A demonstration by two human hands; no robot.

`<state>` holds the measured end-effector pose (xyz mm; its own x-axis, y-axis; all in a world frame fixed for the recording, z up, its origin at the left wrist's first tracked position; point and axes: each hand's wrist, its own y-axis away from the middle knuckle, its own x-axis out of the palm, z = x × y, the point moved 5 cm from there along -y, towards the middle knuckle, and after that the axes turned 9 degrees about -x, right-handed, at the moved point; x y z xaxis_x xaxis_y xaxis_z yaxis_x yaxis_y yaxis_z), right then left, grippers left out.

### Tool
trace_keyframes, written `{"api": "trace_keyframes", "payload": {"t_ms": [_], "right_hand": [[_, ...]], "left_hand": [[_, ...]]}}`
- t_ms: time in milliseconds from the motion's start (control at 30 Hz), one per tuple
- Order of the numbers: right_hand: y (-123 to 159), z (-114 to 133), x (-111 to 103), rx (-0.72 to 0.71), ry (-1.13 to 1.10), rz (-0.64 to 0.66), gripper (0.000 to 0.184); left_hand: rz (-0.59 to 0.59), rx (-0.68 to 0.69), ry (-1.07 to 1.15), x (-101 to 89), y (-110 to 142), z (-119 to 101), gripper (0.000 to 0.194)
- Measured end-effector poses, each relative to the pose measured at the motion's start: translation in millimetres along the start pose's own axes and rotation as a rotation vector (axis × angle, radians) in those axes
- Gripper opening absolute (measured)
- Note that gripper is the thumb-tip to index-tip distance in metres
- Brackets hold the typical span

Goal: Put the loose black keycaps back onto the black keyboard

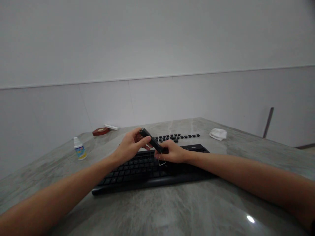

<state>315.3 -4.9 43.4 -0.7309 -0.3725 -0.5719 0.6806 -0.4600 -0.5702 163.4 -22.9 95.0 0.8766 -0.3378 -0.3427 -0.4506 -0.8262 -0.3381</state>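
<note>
A black keycap puller (153,141) slants over the keyboard, with a thin wire loop hanging from its lower end. My left hand (130,146) pinches the upper end between thumb and fingers. Around the lower end, beside the wire, my right hand (174,151) has its fingers closed. Beneath both hands lies a black keyboard (137,168), its keycaps showing on the left side; the right part is dark and partly hidden by my right hand and forearm. Behind it, several loose black keycaps (173,138) are laid out in rows on the table.
On the grey marbled table (157,209), a white bottle (80,150) with a blue and yellow label stands at left. A reddish-brown box (100,131) and a flat white item (112,127) lie at the back left. A crumpled white cloth (218,134) lies at back right.
</note>
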Motion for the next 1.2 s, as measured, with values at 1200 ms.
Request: {"api": "trace_keyframes", "payload": {"t_ms": [1200], "right_hand": [[-1.3,8.0,-6.2,-0.153,0.202,-0.120,0.004]], "left_hand": [[-0.175,0.273,-0.609,16.1,17.1,26.4,0.007]]}}
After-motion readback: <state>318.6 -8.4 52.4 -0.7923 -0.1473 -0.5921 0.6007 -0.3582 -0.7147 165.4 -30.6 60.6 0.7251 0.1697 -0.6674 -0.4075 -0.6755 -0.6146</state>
